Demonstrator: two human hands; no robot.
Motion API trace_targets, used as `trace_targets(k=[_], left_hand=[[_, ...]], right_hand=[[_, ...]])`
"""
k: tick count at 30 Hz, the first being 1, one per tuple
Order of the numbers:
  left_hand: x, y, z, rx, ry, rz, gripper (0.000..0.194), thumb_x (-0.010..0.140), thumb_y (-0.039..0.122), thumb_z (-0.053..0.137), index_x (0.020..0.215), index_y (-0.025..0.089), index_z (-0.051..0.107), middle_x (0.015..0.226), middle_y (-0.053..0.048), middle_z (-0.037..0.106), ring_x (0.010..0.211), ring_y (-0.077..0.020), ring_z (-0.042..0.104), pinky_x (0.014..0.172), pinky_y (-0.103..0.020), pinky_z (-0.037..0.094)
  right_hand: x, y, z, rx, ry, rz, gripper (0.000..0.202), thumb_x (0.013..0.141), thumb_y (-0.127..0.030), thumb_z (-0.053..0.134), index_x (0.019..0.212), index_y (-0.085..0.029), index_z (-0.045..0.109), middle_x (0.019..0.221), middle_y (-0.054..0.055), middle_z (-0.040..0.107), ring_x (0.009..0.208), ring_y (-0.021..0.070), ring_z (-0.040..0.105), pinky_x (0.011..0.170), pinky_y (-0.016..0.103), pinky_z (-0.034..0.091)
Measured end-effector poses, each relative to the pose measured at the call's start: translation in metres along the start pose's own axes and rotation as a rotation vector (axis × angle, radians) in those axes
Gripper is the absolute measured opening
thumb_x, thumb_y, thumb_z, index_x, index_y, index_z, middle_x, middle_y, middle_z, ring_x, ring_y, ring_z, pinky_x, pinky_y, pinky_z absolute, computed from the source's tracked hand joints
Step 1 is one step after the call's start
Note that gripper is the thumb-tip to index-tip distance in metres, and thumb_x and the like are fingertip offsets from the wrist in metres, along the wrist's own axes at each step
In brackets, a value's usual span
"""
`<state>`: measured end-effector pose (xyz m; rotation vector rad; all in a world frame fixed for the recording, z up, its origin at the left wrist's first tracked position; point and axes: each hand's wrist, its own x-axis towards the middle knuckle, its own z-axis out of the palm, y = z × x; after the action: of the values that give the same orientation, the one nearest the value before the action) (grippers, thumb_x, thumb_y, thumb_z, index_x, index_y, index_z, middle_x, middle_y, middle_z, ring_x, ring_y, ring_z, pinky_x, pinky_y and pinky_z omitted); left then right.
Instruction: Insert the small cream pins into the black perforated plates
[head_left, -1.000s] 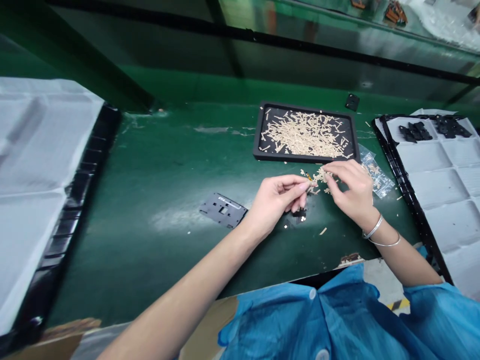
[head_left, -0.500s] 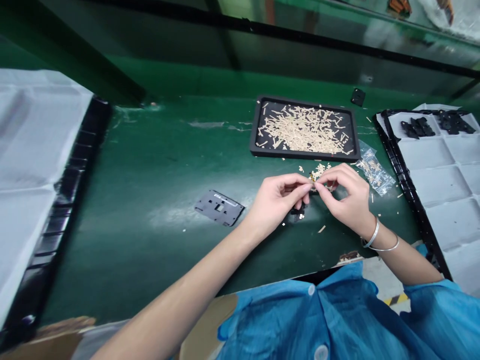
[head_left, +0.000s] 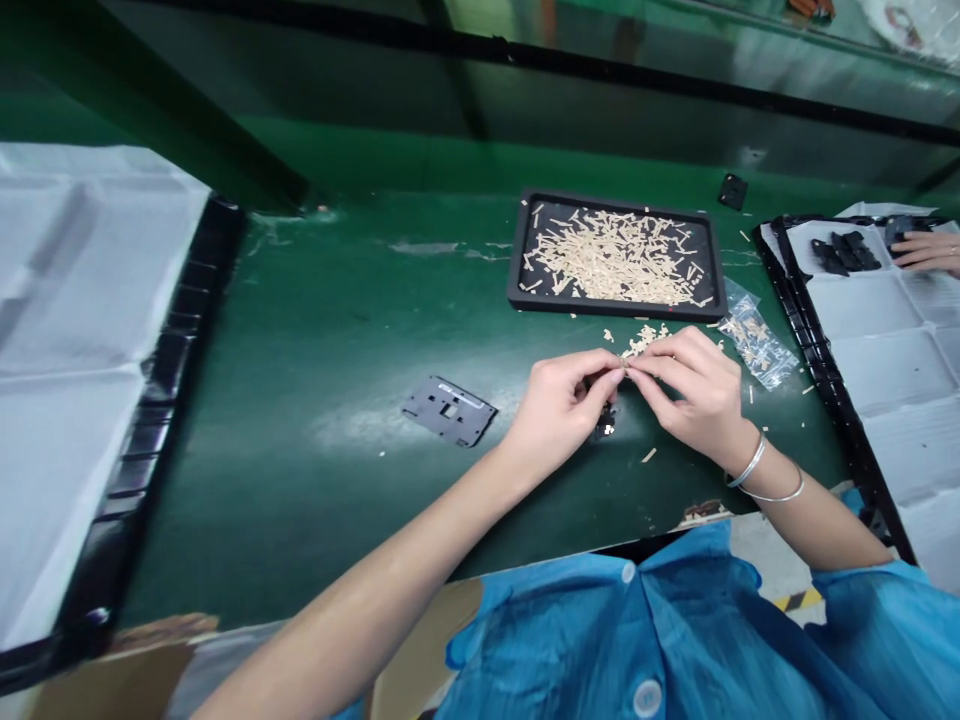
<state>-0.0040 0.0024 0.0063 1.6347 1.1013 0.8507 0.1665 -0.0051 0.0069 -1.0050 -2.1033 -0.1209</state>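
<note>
My left hand (head_left: pixel 559 405) and my right hand (head_left: pixel 694 395) meet fingertip to fingertip, both closed in a pinch. Between them is a small thin piece (head_left: pixel 624 362), mostly hidden by the fingers, so its exact kind is unclear. Just behind the fingertips lies a loose pile of pale beige bits (head_left: pixel 646 338). Below the hands, a small black part (head_left: pixel 606 420) with white specks lies on the green table, partly covered by my left hand. Left of that hand rests a flat dark-grey plastic plate (head_left: pixel 450 411) with cut-outs and a pale label strip.
A black tray (head_left: pixel 619 308) of beige strips stands behind my hands. Right of it lie a clear bag (head_left: pixel 761 340) of pieces and a small black part (head_left: pixel 733 191). A co-worker's hand (head_left: pixel 930 250) touches black parts on the right-hand white-lined tray (head_left: pixel 862 350). Another white-lined tray (head_left: pixel 75 400) stands left.
The view has shifted slightly, so the table things appear a little further right. A co-worker's hand has come in at the far right. My hands keep their fingertip pinch.
</note>
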Motion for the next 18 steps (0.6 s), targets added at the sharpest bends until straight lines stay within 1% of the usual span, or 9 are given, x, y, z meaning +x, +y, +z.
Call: trace_targets(k=[4, 8, 10, 12, 15, 17, 18], left_hand=[[0.001, -0.003, 0.000, 0.050, 0.003, 0.026, 0.020, 0.084, 0.024, 0.052, 0.073, 0.015, 0.066, 0.060, 0.000, 0.058, 0.057, -0.0121, 0.049, 0.060, -0.024, 0.039], [0.004, -0.001, -0.002, 0.024, -0.040, -0.017, 0.019, 0.080, 0.025, 0.054, 0.069, 0.014, 0.067, 0.057, 0.000, 0.058, 0.057, -0.0123, 0.050, 0.058, -0.024, 0.038], [0.005, 0.000, -0.004, -0.040, -0.063, -0.070, 0.019, 0.078, 0.026, 0.056, 0.069, 0.014, 0.066, 0.056, 0.001, 0.057, 0.056, -0.0116, 0.049, 0.056, -0.023, 0.038], [0.006, 0.001, -0.006, -0.146, -0.107, -0.129, 0.019, 0.077, 0.028, 0.058, 0.070, 0.013, 0.066, 0.055, 0.001, 0.056, 0.053, -0.0100, 0.047, 0.054, -0.022, 0.037], [0.008, 0.000, -0.009, -0.286, -0.218, -0.191, 0.020, 0.076, 0.031, 0.063, 0.073, 0.012, 0.069, 0.053, 0.002, 0.053, 0.050, -0.0081, 0.045, 0.050, -0.021, 0.033], [0.009, -0.001, -0.011, -0.365, -0.286, -0.220, 0.021, 0.075, 0.032, 0.066, 0.074, 0.012, 0.070, 0.052, 0.002, 0.053, 0.048, -0.0074, 0.044, 0.048, -0.020, 0.030], [0.010, -0.002, -0.011, -0.415, -0.311, -0.231, 0.022, 0.074, 0.033, 0.067, 0.075, 0.012, 0.070, 0.052, 0.002, 0.054, 0.048, -0.0073, 0.043, 0.047, -0.020, 0.029]], right_hand=[[0.001, 0.001, 0.000, -0.063, -0.025, -0.074, 0.012, 0.087, -0.012, 0.060, 0.079, -0.016, 0.068, 0.073, 0.005, 0.069, 0.069, 0.0162, 0.058, 0.059, 0.028, 0.050], [0.000, 0.001, 0.002, -0.141, -0.043, -0.136, 0.017, 0.086, -0.010, 0.058, 0.073, -0.016, 0.066, 0.069, 0.004, 0.068, 0.067, 0.0160, 0.058, 0.056, 0.027, 0.048], [0.000, 0.000, 0.002, -0.115, -0.040, -0.099, 0.018, 0.087, -0.011, 0.057, 0.072, -0.017, 0.064, 0.069, 0.004, 0.068, 0.067, 0.0155, 0.059, 0.057, 0.027, 0.048], [0.000, 0.001, 0.001, -0.064, -0.023, -0.021, 0.017, 0.087, -0.013, 0.056, 0.073, -0.018, 0.064, 0.071, 0.003, 0.069, 0.067, 0.0150, 0.060, 0.059, 0.027, 0.049], [0.001, 0.007, -0.002, -0.035, 0.048, 0.081, 0.013, 0.087, -0.014, 0.057, 0.077, -0.020, 0.064, 0.073, 0.002, 0.070, 0.068, 0.0150, 0.062, 0.063, 0.028, 0.051], [0.002, 0.014, -0.004, -0.056, 0.100, 0.119, 0.012, 0.087, -0.013, 0.059, 0.079, -0.020, 0.064, 0.071, 0.002, 0.070, 0.067, 0.0153, 0.063, 0.063, 0.029, 0.051], [0.002, 0.017, -0.005, -0.071, 0.106, 0.131, 0.013, 0.086, -0.011, 0.059, 0.080, -0.020, 0.065, 0.072, 0.002, 0.070, 0.068, 0.0158, 0.063, 0.063, 0.029, 0.052]])
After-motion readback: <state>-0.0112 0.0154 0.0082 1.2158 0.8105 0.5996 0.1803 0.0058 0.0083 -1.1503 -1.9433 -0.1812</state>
